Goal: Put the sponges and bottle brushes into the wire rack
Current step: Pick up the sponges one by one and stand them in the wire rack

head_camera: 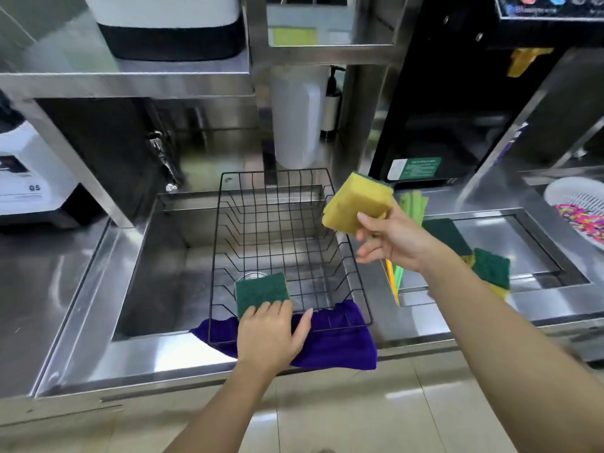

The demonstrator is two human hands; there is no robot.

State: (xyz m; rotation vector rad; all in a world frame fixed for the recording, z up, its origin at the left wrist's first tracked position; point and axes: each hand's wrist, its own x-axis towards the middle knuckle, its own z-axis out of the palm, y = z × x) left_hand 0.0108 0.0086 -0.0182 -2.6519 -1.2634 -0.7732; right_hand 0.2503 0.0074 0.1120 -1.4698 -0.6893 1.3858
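A black wire rack (pixel 277 204) sits over the steel sink. My left hand (pixel 269 335) holds a green-faced sponge (pixel 261 291) at the rack's near edge, inside the rack. My right hand (pixel 392 238) grips a yellow sponge (pixel 358 202) in the air just beyond the rack's right rim. On the counter to the right lie two more green-and-yellow sponges (pixel 492 268) and green and yellow bottle brushes (pixel 413 204), partly hidden behind my right hand.
A purple cloth (pixel 336 348) hangs over the sink's front edge under the rack. A tap (pixel 163 158) stands at the back left, a white jug (pixel 295 125) behind the rack, a white colander (pixel 578 207) at far right.
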